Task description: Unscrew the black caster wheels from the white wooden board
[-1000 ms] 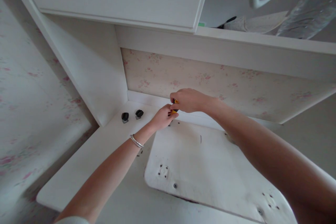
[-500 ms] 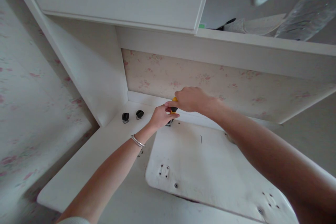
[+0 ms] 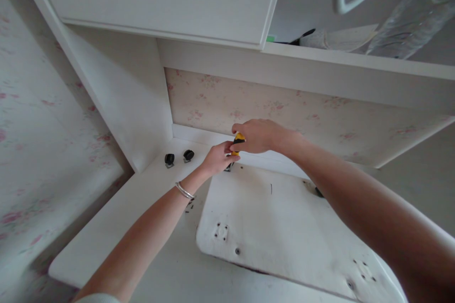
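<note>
A screwdriver point(image 3: 238, 138) with a yellow and black handle stands roughly upright over the back left corner of the white board point(image 3: 284, 227). Its upper handle is in the fingers of my right hand point(image 3: 261, 135), which comes in from the right with the index finger lifted off the top. Lower down, my left hand point(image 3: 216, 158) closes its thumb and fingers around the screwdriver. Just below those fingers a dark caster point(image 3: 228, 167) partly shows at the board's corner. The screwdriver's tip is hidden.
Two black casters point(image 3: 188, 155) stand on the white desk point(image 3: 106, 227) to the left. Small screws point(image 3: 190, 207) lie near my left wrist. A cabinet point(image 3: 159, 9) overhangs the desk, and a shelf at right holds plastic bottles point(image 3: 408, 23). Another dark part point(image 3: 319, 192) shows beside my right forearm.
My right fingers have shifted on the handle, the index finger lifting, and more yellow shows. My left hand stays almost in place. The view has moved slightly.
</note>
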Demonstrator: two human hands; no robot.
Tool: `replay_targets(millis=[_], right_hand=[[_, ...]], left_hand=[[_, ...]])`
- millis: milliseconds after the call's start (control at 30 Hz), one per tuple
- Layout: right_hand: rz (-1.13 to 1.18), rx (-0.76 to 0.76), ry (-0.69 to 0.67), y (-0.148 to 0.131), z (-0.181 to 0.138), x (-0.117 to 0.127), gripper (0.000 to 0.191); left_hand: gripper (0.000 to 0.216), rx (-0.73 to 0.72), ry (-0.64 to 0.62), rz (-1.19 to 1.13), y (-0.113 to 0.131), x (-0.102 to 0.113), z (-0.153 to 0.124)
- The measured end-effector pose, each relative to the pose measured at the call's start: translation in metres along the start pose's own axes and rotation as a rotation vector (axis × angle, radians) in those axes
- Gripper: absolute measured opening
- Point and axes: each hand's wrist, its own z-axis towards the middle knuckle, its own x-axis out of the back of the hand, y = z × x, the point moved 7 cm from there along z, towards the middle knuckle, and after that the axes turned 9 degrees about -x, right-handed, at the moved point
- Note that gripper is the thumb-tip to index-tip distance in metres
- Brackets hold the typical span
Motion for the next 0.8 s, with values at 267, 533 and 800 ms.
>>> replay_targets(millis=[267, 533, 800], right_hand=[[-0.014, 0.072, -0.082, -0.013, -0.005, -0.003, 0.031], [-0.016, -0.157, -0.064, -0.001, -0.003, -0.008, 0.055], [-0.026, -0.019, -0.055, -0.004, -0.001, -0.007, 0.035]], left_hand=[[0.029, -0.073, 0.012, 0.008, 0.003, -0.006, 0.001], [0.022, 0.0, -0.034, 0.043, 0.003, -0.001, 0.002], [0.03, -0.07, -0.016, -0.024, 0.005, -0.009, 0.006]])
